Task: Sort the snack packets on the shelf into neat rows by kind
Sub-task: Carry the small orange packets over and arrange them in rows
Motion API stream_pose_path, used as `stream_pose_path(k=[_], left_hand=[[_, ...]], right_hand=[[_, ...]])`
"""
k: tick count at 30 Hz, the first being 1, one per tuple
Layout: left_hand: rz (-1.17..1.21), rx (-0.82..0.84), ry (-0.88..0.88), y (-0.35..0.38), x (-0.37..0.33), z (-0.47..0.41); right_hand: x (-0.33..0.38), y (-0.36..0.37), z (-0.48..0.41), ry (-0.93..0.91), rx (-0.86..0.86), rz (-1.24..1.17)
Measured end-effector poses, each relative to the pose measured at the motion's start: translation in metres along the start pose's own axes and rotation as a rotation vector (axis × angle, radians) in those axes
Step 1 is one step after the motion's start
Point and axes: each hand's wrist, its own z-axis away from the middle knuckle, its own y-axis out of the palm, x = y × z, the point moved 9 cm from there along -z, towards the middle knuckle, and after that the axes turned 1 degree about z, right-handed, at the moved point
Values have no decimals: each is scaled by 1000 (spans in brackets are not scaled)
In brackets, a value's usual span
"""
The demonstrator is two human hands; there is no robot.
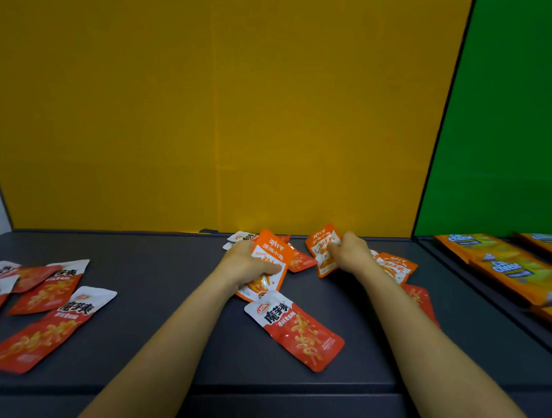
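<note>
Hands each clamp a pouch near the back of the shelf (156, 266): left hand (249, 266) curled round an orange packet (271, 250), right hand (350, 252) pinching a second orange packet (320, 244). Both look light, limp and slick, so are best pinched at a sealed end. Red packets (294, 329) read 魔芋爽, yellow packs (508, 269) at right read "Cal cheese", and the orange print is upside down and unclear.

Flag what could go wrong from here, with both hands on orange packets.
Left hand grips an orange packet that appears to touch the near red packet; lifting may drag that askew. Right hand grips a second orange packet while its forearm crosses the right red packet, so pulling back could sweep it.
</note>
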Motion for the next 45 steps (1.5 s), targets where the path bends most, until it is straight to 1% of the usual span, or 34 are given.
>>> stream_pose_path(k=[2, 4, 6, 8, 10, 12, 15, 19, 22, 25, 27, 31, 33, 35, 38, 40, 43, 45], left_hand=[[25, -53, 59, -7, -6, 2], [56, -139, 113, -17, -10, 4], [115, -217, 150, -26, -12, 6], [192, -253, 161, -30, -14, 8], [273, -248, 160, -28, -17, 11], [356, -222, 133, -23, -19, 12], [438, -141, 41, -9, -23, 10], [373, -17, -38, 18, -37, 3], [331, 44, -80, 43, -45, -6], [276, 71, -109, 68, -52, -18], [248, 81, -126, 84, -55, -26], [186, 85, -131, 111, -60, -43], [157, 76, -135, 120, -60, -51], [125, 70, -141, 127, -62, -57], [107, 65, -143, 133, -67, -63], [99, 63, -147, 137, -69, -66], [74, 67, -157, 143, -69, -69], [65, 39, -152, 145, -70, -71]], right_hand=[[0, -7, 2, 2, -53, -28], [0, -18, 4, -6, -120, -95], [-1, -29, 4, -18, -169, -219], [-7, -42, 4, -4, -190, -375], [-18, -56, 5, 21, -179, -484], [-31, -67, 5, 32, -136, -479], [-63, -80, 3, 73, -107, -470], [-105, -72, 0, 172, -89, -411], [-122, -58, 1, 209, -68, -281], [-129, -63, 1, 255, -122, -77], [-129, -65, 0, 250, -132, 29], [-125, -62, 3, 235, -89, 40], [-124, -62, 1, 219, -77, 19], [-120, -66, -1, 192, -90, -70], [-122, -69, -9, 180, -68, -367], [-120, -75, -16, 157, -67, -504], [-120, -84, -30, 159, -82, -569], [-120, -83, -38, 163, -72, -513]])
